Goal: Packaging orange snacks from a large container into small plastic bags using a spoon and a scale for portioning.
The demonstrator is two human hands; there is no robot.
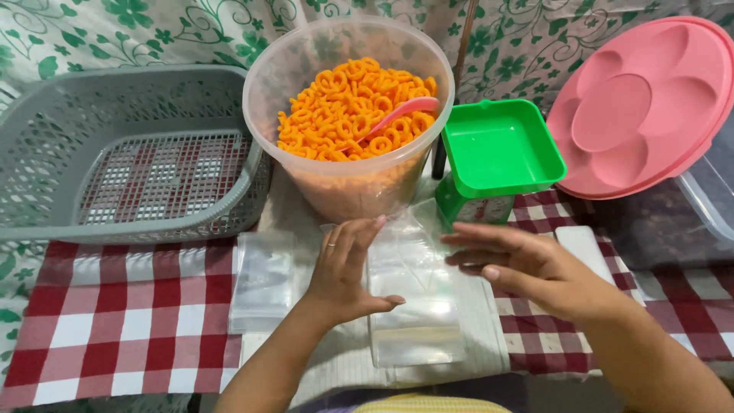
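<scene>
A grey basket (115, 164), left of the clear tub (348, 115) of orange ring snacks, is seen holding nothing, and the green scale tray (501, 149) to the tub's right is likewise bare. In front of the tub, a clear plastic bag (413, 298) is lying flat and unfilled between the left hand (348, 271) and right hand (524, 264), fingers extended, nothing gripped; packing appears barely started.

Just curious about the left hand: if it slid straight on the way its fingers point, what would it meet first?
The left hand points away from the person, up the table. Straight ahead, the first thing is most likely the clear tub of orange ring snacks, just beyond the fingertips, though depth is hard to judge.
</scene>
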